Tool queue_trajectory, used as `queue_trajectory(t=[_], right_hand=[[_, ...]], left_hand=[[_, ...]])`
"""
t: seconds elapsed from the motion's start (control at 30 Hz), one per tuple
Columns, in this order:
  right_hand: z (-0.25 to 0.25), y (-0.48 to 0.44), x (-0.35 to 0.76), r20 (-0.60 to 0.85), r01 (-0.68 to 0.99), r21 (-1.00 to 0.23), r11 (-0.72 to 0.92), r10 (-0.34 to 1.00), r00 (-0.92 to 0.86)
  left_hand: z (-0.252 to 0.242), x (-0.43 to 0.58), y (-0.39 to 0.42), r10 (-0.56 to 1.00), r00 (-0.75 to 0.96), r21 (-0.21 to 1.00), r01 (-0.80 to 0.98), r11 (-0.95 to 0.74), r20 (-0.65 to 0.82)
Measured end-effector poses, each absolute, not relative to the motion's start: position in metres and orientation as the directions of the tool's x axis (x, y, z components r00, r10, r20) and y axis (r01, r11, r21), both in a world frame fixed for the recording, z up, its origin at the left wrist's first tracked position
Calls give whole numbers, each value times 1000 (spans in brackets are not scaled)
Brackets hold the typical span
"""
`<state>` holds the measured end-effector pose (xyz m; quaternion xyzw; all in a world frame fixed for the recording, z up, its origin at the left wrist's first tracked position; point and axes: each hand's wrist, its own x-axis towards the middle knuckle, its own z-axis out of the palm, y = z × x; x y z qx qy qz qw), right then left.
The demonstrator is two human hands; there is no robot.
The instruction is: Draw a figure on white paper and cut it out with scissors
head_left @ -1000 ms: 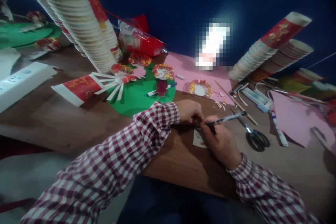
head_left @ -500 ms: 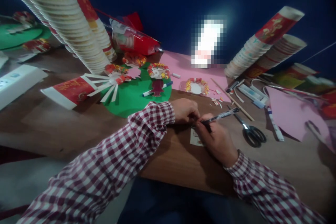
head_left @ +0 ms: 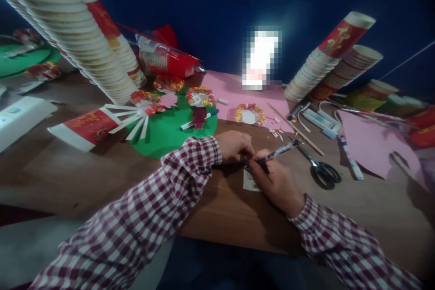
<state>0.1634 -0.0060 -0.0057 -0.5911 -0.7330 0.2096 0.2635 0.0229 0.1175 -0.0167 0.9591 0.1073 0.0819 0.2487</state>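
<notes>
My right hand (head_left: 280, 181) is closed round a pen (head_left: 283, 148), whose upper end slants up to the right while its tip is hidden behind my fingers. Under that hand lies a small pale piece of paper (head_left: 249, 182) with dark drawn lines, partly covered by my fingers. My left hand (head_left: 234, 146) is closed at the paper's far edge, fingertips nearly meeting those of the right hand; what is in its pinch is hidden. Black-handled scissors (head_left: 324, 174) lie on the table to the right of my right hand.
Tall paper cup stacks (head_left: 84, 38) lean at left, with another cup stack (head_left: 328, 56) at right. A green paper disc (head_left: 156, 138) bears cut-paper figures. A cut red cup (head_left: 86, 128) lies left; a pink sheet (head_left: 217, 84) behind, a marker (head_left: 351, 158) and pink paper (head_left: 377, 140) right.
The whole view has shifted slightly, so most things appear a little further left. Both hands keep almost the same pose over the paper, and the pen stays in my right hand.
</notes>
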Motion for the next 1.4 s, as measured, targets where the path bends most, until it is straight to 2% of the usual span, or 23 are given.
queue_trajectory(t=[0.23, 0.47, 1.03, 1.23, 1.4], right_hand=[[-8, -7, 164, 122, 726, -655, 208, 978, -171], [-7, -6, 164, 186, 745, -624, 236, 971, -152], [-8, -5, 165, 122, 730, -651, 206, 978, -167], [-7, -5, 165, 149, 743, -624, 242, 970, -191], [-7, -5, 165, 198, 737, -633, 239, 969, -145]], left_hand=[[-12, 22, 115, 257, 963, 513, 182, -839, 78], [-12, 23, 115, 252, 963, 501, 173, -848, 95], [-15, 23, 117, 246, 964, 511, 164, -844, 98], [-14, 23, 117, 238, 965, 514, 152, -844, 106], [-15, 23, 116, 256, 960, 513, 166, -842, 110]])
